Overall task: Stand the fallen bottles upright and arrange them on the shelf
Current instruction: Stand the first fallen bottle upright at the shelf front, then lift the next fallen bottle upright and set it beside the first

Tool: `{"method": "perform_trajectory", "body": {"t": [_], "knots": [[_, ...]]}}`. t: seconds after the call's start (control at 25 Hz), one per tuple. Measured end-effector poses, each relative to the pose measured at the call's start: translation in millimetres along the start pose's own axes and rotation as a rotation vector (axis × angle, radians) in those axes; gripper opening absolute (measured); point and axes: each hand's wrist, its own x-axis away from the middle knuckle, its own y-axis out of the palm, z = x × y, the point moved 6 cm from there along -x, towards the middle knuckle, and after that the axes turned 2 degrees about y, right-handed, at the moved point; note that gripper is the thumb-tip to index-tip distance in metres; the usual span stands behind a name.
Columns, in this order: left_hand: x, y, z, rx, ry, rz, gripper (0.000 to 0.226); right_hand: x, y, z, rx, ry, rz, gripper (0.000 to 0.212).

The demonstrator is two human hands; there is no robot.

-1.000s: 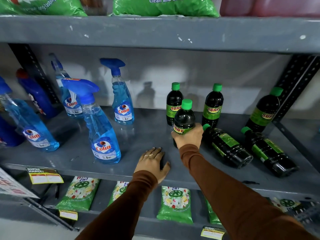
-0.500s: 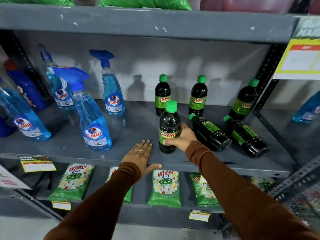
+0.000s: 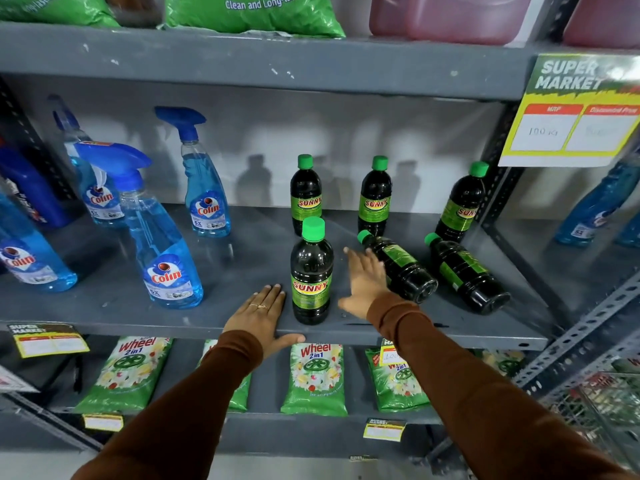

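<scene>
Shelf: your work surface is the grey middle shelf (image 3: 242,271); the dark green-capped bottles sit on its right half, the blue spray bottles (image 3: 166,251) on its left half.

Done so far: four bottles stand upright. Two are at the back edge, the left back bottle (image 3: 305,195) and the middle back bottle (image 3: 375,199); a third, the corner bottle (image 3: 462,206), is near the back right corner; the front bottle (image 3: 311,275) stands close to the front edge, just beside your hands.

Left to do: two bottles lie on their sides, caps toward the back. The nearer fallen bottle (image 3: 398,265) is just right of your right hand; the farther fallen bottle (image 3: 467,271) lies beside it, toward the right edge.

Right hand: your right hand (image 3: 363,282) is spread, fingers apart, holding nothing, between the front bottle and the nearer fallen bottle. Its fingertips look to be at that bottle's neck; contact I cannot tell.

Left hand: your left hand (image 3: 259,313) lies flat and open on the front edge, gripping nothing.

Progress: by my reckoning you are past halfway on standing them up.

Arranging: the upright ones are unevenly spaced, so lining them up likely remains.
</scene>
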Motion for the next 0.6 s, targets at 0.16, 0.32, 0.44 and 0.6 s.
{"method": "perform_trajectory", "body": {"t": [0.16, 0.32, 0.44, 0.6], "knots": [[-1.5, 1.6, -1.2, 0.000, 0.003, 0.014, 0.137, -9.0, -31.0, 58.1, 0.271, 0.410, 0.374, 0.076], [-2.3, 2.7, -3.6, -0.004, -0.008, 0.024, 0.136, -14.2, -26.2, 69.2, 0.301, 0.404, 0.363, 0.066], [-3.9, 2.2, -5.7, -0.001, -0.021, 0.040, 0.136, -8.2, -31.7, 68.7, -0.107, 0.269, 0.601, 0.074], [-5.0, 2.0, -4.8, 0.019, -0.024, 0.040, 0.135, 5.9, -14.3, 84.0, -0.725, 0.208, 0.683, 0.071]]}}
